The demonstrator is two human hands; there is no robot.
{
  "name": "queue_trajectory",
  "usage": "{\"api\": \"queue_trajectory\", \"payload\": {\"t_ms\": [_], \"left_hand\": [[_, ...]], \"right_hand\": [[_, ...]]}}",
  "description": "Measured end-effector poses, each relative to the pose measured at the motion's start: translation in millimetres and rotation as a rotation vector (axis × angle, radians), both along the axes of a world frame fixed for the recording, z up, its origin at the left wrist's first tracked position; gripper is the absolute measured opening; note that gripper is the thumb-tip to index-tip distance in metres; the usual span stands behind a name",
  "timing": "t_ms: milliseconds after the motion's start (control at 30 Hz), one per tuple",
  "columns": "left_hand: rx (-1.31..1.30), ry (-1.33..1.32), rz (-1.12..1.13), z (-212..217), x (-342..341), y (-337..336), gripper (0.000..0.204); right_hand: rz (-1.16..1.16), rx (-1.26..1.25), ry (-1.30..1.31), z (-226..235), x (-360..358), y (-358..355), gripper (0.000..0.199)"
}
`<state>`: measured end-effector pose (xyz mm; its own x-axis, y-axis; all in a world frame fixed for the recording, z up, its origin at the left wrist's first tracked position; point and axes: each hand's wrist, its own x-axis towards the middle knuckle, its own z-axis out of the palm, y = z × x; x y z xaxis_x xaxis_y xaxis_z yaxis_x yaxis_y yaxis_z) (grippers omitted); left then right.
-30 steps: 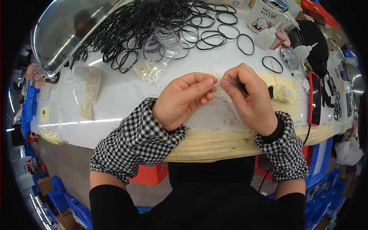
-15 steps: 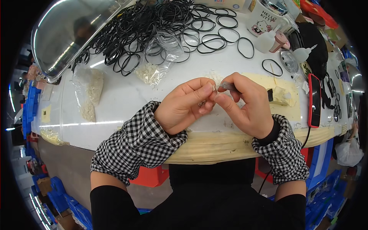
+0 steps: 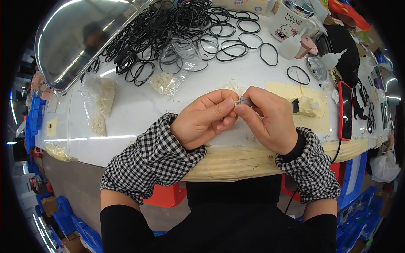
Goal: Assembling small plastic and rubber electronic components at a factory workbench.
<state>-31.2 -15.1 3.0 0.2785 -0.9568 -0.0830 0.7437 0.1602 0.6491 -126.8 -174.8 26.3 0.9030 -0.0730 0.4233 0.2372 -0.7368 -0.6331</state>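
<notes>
Over the near part of the white table, my left hand [image 3: 202,117] pinches a tiny off-white piece [image 3: 236,103] between thumb and fingertips. My right hand [image 3: 272,118] is closed around a small grey metal tool [image 3: 245,101], whose tip meets the piece. Most of the tool is hidden by the fingers, so its kind does not show. Just beyond my hands lies a scatter of pale bits [image 3: 233,85]. Farther left are two clear plastic bags of similar pale pieces, one bag [image 3: 165,83] near the black bands and another bag [image 3: 101,101] at the left.
A big heap of black rubber bands [image 3: 164,25] covers the back. A shiny domed cover [image 3: 78,38] stands at the far left. To the right are a red-cased phone [image 3: 345,111] with a cable, yellow taped sheet [image 3: 322,120] and a white mug [image 3: 287,23]. Yellow tape [image 3: 232,164] wraps the near edge.
My right hand has shifted slightly, its fingers drawing closer round the tool. The tool's tip has come in against the small piece in my left hand, which has barely moved.
</notes>
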Motion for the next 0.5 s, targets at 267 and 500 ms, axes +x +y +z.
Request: {"api": "queue_trajectory", "payload": {"t_ms": [267, 500], "left_hand": [[-0.019, -0.004, -0.004, -2.7, 0.2, 0.3, 0.018], [-0.033, -0.006, -0.014, -2.0, -0.5, 0.8, 0.018]], "right_hand": [[0.028, -0.006, 0.017, 0.9, -1.5, -1.1, 0.029], [0.015, -0.002, -0.025, -0.7, -1.2, 0.1, 0.027]]}}
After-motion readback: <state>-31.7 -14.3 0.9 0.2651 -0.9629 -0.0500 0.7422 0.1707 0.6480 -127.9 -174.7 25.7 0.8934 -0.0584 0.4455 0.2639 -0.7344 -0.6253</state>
